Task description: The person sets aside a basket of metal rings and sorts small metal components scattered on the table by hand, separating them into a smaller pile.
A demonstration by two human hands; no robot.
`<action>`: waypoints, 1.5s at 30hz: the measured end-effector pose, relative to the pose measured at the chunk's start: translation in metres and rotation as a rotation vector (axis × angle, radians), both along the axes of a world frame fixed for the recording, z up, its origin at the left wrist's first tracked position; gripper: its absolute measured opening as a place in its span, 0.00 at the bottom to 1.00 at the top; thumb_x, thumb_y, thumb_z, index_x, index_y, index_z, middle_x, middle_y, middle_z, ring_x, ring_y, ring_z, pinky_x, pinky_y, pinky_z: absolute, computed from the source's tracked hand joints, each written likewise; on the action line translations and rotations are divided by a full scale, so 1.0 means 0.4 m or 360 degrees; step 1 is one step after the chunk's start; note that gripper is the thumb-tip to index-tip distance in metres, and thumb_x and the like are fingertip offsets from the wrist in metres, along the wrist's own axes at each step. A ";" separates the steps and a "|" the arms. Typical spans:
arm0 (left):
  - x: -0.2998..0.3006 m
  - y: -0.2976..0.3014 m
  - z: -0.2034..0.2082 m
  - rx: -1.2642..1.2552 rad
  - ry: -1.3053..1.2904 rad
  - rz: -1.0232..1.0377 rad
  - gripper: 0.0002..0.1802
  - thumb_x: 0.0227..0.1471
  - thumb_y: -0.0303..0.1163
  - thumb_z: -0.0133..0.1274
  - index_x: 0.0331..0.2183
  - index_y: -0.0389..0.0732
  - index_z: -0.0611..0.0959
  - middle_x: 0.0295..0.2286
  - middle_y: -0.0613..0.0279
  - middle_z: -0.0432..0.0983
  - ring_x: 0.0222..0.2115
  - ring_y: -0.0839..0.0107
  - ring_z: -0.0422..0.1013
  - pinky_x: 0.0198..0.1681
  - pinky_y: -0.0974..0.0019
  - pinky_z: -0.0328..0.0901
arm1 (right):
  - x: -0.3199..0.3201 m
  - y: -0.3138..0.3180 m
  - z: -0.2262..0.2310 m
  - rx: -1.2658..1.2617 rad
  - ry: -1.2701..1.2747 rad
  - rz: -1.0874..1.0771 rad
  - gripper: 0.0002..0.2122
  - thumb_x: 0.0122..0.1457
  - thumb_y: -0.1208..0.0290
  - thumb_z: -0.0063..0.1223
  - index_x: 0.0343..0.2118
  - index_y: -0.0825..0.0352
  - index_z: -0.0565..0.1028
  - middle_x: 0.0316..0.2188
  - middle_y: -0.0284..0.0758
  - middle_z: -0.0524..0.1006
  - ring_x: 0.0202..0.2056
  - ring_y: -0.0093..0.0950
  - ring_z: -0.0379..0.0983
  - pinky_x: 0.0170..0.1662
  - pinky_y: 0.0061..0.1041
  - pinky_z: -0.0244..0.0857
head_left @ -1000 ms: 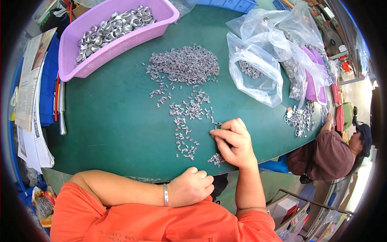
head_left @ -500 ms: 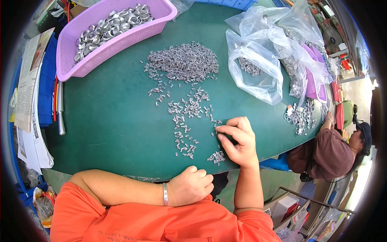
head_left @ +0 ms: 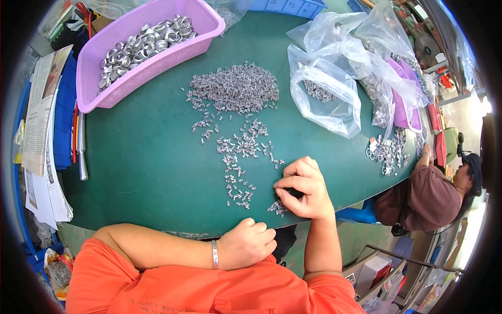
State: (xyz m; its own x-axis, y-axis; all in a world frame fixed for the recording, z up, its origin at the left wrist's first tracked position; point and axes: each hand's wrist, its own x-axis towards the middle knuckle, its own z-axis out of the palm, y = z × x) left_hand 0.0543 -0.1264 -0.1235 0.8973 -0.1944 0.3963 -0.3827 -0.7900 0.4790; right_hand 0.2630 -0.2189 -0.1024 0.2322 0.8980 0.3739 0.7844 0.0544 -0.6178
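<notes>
Sorting step: your right hand (head_left: 303,189) was curled narrowly over a few small metal parts (head_left: 277,208) at the worktop's (head_left: 151,167) near edge, your left hand (head_left: 247,245) rested fisted and empty below it; next needed a fine pinch.

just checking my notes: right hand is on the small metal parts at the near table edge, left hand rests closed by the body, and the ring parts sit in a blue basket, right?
Not quite: the basket holding the ring parts is pink, not blue, as the head view shows. The rest stands: the right hand is on the small metal parts near the table edge, and the left hand rests closed by the body.
</notes>
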 end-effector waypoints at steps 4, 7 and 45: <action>0.005 0.000 -0.005 -0.0038 -0.0015 -0.0012 0.06 0.44 0.32 0.54 0.20 0.48 0.74 0.22 0.71 0.62 0.24 0.75 0.62 0.26 0.68 0.56 | -0.017 0.008 -0.011 0.0086 0.0011 -0.0337 0.08 0.47 0.80 0.65 0.31 0.63 0.82 0.28 0.31 0.74 0.31 0.32 0.68 0.35 0.30 0.63; 0.006 0.004 -0.002 -0.0027 -0.0011 0.0008 0.06 0.43 0.31 0.54 0.20 0.48 0.73 0.22 0.72 0.62 0.24 0.75 0.62 0.25 0.68 0.56 | -0.029 0.030 -0.014 0.0027 -0.0179 -0.0368 0.08 0.48 0.81 0.64 0.32 0.64 0.82 0.28 0.31 0.75 0.31 0.33 0.69 0.35 0.29 0.63; 0.007 0.008 0.002 -0.0062 0.0018 -0.0021 0.06 0.45 0.31 0.53 0.20 0.48 0.73 0.22 0.71 0.62 0.24 0.74 0.63 0.26 0.68 0.56 | -0.006 0.003 -0.024 0.0197 0.0014 -0.0476 0.09 0.47 0.81 0.65 0.33 0.65 0.82 0.28 0.33 0.75 0.30 0.32 0.69 0.36 0.29 0.64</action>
